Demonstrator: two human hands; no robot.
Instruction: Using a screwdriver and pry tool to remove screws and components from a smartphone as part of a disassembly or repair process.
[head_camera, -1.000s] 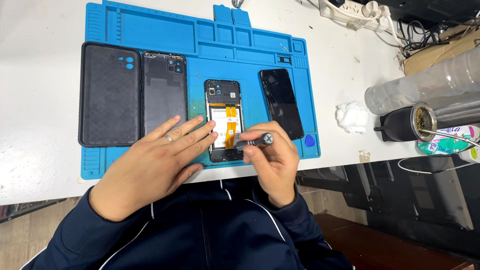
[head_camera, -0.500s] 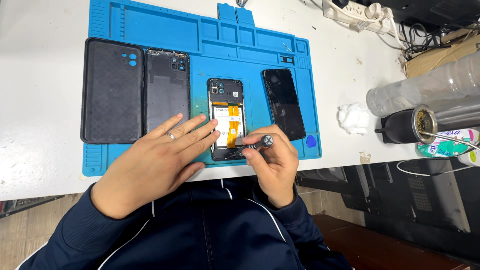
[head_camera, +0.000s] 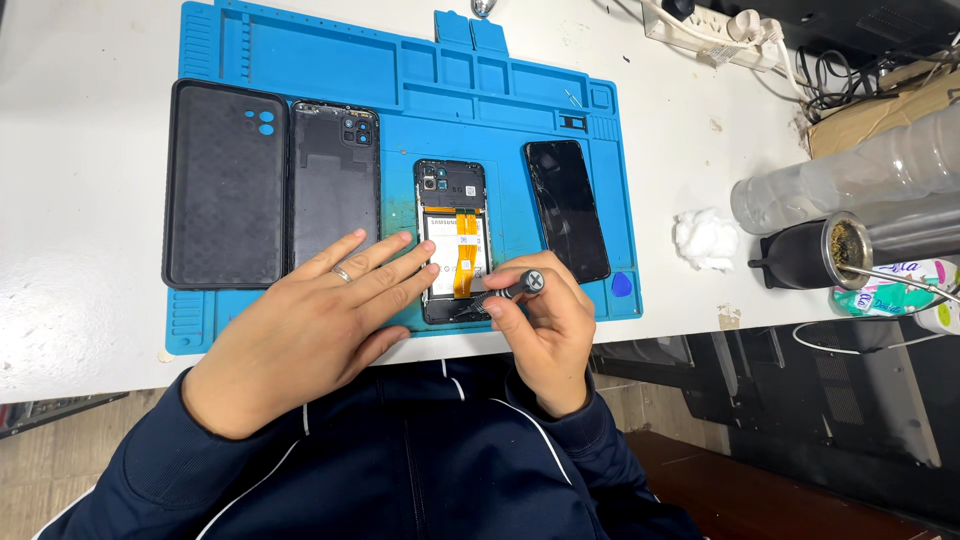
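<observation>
**A:** The opened phone (head_camera: 452, 238) lies face down near the front edge of the blue repair mat (head_camera: 300, 70), its back removed so we see a white battery and orange ribbon cables. Every place we give is measured from this phone.

**B:** Why are the hands set as they are?

**A:** We judge the left hand (head_camera: 310, 335) is there to steady it: it lies flat to the left of the phone, fingers spread, fingertips (head_camera: 428, 270) touching the phone's left edge. Its grip is loose, closed on nothing. The right hand (head_camera: 545, 325) sits at the phone's lower right corner, its grip pinched around a small screwdriver (head_camera: 510, 291) whose tip angles down to the phone's bottom end, likely at a screw, though we cannot see one.

**B:** And the other parts?

**A:** They look laid out in a row to stay flat and within reach. Just left of the phone lies one dark back cover (head_camera: 335, 180), and beyond that one black protective case (head_camera: 226, 185). Just right of the phone lies one black screen panel (head_camera: 567, 208), with one blue pick (head_camera: 621, 285) beside its lower end.

**B:** Off the mat?

**A:** On the white surface (head_camera: 80, 150), well right of the phone, we count one white cotton wad (head_camera: 705, 238), one dark cup (head_camera: 805, 258) with a metal straw, and clear plastic containers (head_camera: 850, 180). One power strip (head_camera: 710, 30) sits far behind.
</observation>
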